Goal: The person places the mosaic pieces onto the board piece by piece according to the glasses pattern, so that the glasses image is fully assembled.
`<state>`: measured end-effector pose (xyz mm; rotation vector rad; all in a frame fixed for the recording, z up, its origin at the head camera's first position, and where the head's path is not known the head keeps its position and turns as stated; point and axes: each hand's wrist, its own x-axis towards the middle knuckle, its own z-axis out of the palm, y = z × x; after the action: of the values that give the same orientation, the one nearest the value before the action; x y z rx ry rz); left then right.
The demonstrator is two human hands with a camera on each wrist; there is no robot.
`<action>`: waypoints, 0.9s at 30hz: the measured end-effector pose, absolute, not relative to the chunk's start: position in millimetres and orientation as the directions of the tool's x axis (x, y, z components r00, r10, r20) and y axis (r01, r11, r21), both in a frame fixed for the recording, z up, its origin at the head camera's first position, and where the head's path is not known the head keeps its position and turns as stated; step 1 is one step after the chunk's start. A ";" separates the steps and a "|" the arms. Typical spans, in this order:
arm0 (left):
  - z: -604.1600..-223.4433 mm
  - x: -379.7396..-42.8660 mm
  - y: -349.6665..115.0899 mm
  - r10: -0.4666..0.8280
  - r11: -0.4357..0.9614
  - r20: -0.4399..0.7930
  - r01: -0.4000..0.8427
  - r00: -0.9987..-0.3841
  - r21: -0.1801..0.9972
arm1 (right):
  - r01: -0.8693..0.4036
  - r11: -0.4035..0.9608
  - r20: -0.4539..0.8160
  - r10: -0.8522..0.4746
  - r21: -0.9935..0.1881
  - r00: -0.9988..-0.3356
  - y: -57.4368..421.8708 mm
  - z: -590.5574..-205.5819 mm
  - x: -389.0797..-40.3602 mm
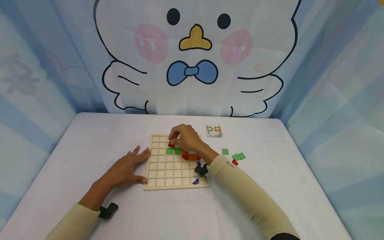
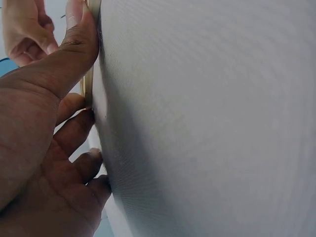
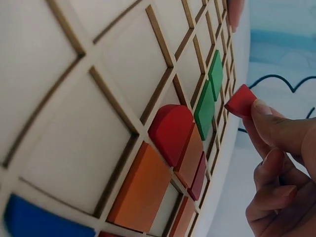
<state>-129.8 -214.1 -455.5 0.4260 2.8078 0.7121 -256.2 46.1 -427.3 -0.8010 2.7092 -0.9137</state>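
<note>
A wooden grid board [image 1: 157, 182] lies on the white table. My right hand [image 1: 186, 138] pinches a small red tile [image 3: 240, 101] between thumb and fingers, over the board's upper part. Two green square tiles [image 1: 173, 151] sit side by side in the grid just below that hand. Orange and red pieces [image 3: 170, 131] fill nearby cells, partly hidden by the right hand and wrist in the head view. Blue pieces [image 1: 195, 181] lie at the board's lower right. With fingers spread, my left hand [image 1: 127, 168] touches the board's left edge, its thumb near the lower corner.
Right of the board lie loose green tiles [image 1: 225, 151] and a red piece [image 1: 235, 162]. A small pattern card [image 1: 214, 130] rests beyond the board's upper right corner. A printed curtain [image 1: 192, 96] hangs behind the table's far edge.
</note>
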 end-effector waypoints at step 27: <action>-453.8 -129.9 -212.8 0.348 0.836 -0.107 0.256 -0.931 0.485 | -0.403 0.803 -0.020 -0.457 -0.439 -0.889 22.2 -444.8 -253.4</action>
<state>-129.9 -212.8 -453.8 0.4694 2.8249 0.7072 -253.4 22.2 -444.8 -0.6860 2.8641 -0.6544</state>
